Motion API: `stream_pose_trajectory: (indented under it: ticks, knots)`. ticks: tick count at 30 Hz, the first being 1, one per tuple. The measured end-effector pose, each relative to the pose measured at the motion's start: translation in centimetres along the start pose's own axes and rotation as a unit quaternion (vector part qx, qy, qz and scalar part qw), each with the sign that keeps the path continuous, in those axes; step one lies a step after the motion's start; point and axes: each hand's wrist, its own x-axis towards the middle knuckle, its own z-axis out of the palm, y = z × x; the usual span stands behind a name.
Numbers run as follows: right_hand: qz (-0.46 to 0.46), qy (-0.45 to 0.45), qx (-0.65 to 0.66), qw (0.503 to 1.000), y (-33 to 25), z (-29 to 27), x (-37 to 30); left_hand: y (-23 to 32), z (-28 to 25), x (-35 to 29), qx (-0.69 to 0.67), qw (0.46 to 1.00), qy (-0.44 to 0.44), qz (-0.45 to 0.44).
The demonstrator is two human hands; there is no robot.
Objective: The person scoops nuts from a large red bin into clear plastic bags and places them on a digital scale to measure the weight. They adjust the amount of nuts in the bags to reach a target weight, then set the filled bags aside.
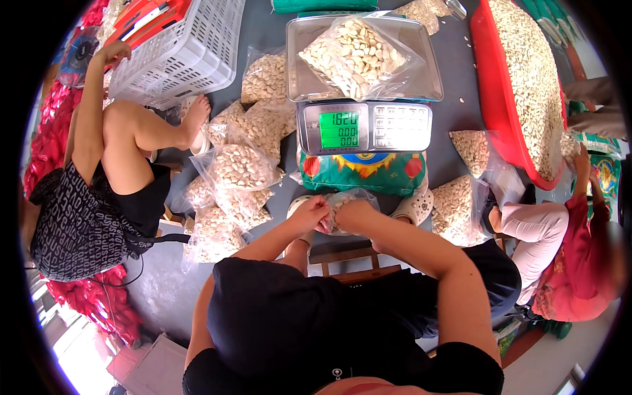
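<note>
In front of my body, a clear plastic bag [355, 195] of pale seeds or beans sits low, just short of the scale. My left hand [313, 214] is closed with fingertips pinched at the bag's left side. My right hand [353, 217] bends down over the bag and touches it; its fingers are hidden. Beyond them stands a digital scale [365, 126] with a lit green display. A filled clear bag [353, 56] lies tilted on its metal tray [299, 84]. The scale rests on a green printed sack [362, 176].
Filled bags [238, 168] pile up at left, and more bags [454, 204] lie at right. A red tub [490, 85] heaped with pale seeds [526, 72] stands far right. A white crate [191, 56] is far left. One person [92, 197] sits left, another [579, 263] right.
</note>
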Motion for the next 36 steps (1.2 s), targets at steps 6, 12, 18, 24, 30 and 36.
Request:
stream_pose_trajectory:
  ticks: [6,12,18,24,30,36]
  knots:
    - [0.084,0.247,-0.062,0.963,1.9,-24.3,-5.7,-0.3,-0.6,0.3,0.039,0.999,-0.008,-0.015]
    - [0.173,0.353,-0.205,0.896,7.2,-30.3,1.2,-0.4,-0.1,0.6,0.051,0.999,-0.006,0.005]
    - [0.215,0.352,-0.215,0.885,10.9,-28.4,6.2,0.0,-0.2,0.2,0.062,0.998,-0.021,0.010]
    - [0.191,0.361,-0.202,0.890,12.2,-31.4,4.7,-0.2,0.1,0.2,0.073,0.997,-0.019,0.009]
    - [0.192,0.455,0.004,0.869,9.3,-33.7,0.8,-0.6,0.0,0.4,0.077,0.997,-0.029,0.010]
    - [0.149,0.467,-0.004,0.872,10.8,-32.9,0.1,0.2,0.4,0.1,0.066,0.998,-0.019,0.006]
